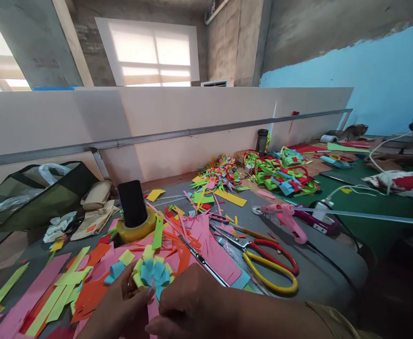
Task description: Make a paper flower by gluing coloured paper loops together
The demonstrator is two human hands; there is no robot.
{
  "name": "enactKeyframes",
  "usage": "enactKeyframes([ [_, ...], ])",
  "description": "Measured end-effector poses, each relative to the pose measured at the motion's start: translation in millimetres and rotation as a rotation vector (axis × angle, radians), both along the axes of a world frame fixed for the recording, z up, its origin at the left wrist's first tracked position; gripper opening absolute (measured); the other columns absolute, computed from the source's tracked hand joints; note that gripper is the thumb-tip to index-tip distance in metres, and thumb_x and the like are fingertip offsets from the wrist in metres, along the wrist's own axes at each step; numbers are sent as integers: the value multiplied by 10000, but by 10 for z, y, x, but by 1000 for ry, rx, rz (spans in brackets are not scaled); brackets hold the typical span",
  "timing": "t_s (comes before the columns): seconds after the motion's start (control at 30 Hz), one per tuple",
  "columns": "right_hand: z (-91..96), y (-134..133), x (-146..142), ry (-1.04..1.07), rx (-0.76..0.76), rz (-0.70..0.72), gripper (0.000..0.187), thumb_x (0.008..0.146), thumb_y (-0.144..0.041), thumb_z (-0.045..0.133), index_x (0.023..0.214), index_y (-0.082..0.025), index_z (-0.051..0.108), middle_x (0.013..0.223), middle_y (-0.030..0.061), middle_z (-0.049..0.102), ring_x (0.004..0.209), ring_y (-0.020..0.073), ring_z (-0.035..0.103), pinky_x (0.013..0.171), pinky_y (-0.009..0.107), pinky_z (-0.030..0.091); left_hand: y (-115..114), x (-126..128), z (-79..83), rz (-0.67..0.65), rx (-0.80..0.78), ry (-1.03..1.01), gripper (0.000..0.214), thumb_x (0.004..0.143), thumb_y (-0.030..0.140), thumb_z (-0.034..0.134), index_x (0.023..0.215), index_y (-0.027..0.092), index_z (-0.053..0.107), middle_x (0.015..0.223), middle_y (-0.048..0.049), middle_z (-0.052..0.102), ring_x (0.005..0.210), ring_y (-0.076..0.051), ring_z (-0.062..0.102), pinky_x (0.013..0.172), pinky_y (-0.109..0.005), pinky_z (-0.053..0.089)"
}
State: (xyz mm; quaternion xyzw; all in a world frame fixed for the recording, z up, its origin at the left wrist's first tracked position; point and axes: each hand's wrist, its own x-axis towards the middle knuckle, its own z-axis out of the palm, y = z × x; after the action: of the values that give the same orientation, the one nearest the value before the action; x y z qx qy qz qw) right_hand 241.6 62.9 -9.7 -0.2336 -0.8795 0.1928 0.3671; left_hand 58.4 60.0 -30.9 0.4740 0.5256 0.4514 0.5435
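Note:
A paper flower of blue and yellow loops sits at the near edge of the table, on a pink paper strip. My left hand curls round its left side, thumb pressed by the loops. My right hand is closed over the pink strip just right of the flower, fingers pinched together. Loose strips of pink, yellow, orange and green paper lie all round both hands.
Red and yellow-handled scissors lie right of my hands, a pink glue gun beyond them. A phone stands in a yellow tape roll. Finished paper pieces pile at the back. Another person's arm rests far right.

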Motion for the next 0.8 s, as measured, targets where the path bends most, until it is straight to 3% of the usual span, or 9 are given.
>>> enactKeyframes([
  [0.17,-25,13,4,17,25,-11,345,820,-387,564,550,-188,486,475,-71,432,455,57,377,463,171,293,39,-233,71,-2,386,868,636,717,520,638,1240,172,544,508,-1,615,472,-241,615,437,-270,394],
  [0.27,-22,-16,2,-6,-14,-45,275,785,-348,580,578,-188,497,482,-75,442,446,50,382,466,160,304,33,-327,127,73,486,1192,633,803,582,507,1269,153,524,552,-28,635,500,-267,635,440,-281,378],
  [0.4,-61,-40,-37,-99,-152,-89,237,750,-378,662,652,-190,558,528,-80,504,447,36,422,475,139,329,6,-350,125,30,650,1134,465,907,504,398,1249,206,500,572,43,594,480,-166,598,467,-236,423],
  [0.57,-82,-20,-111,-277,-43,-62,261,786,-471,659,823,-212,648,625,-59,632,554,66,540,525,160,360,-23,-315,10,36,1091,1041,286,906,313,477,1180,237,516,768,11,679,597,-127,646,530,-187,476],
  [0.67,128,-144,-88,-436,72,-65,183,846,-376,608,890,-202,645,718,-33,688,583,90,580,481,187,336,-62,-272,-4,-167,1296,1061,290,858,216,518,1144,249,555,882,-29,718,732,-163,689,612,-207,511],
  [0.73,332,-282,-21,-610,150,1,120,837,-312,610,811,-199,638,687,-33,675,515,98,545,400,213,245,-95,-235,-1,-334,1372,1037,307,825,173,525,1121,245,560,796,-22,722,655,-162,679,573,-216,508],
  [0.8,498,-392,88,-717,161,97,37,817,-249,628,809,-213,635,659,-47,657,493,93,520,373,225,186,-115,-204,-21,-421,1410,1018,313,815,134,501,1105,239,551,686,2,703,546,-148,644,504,-217,487],
])
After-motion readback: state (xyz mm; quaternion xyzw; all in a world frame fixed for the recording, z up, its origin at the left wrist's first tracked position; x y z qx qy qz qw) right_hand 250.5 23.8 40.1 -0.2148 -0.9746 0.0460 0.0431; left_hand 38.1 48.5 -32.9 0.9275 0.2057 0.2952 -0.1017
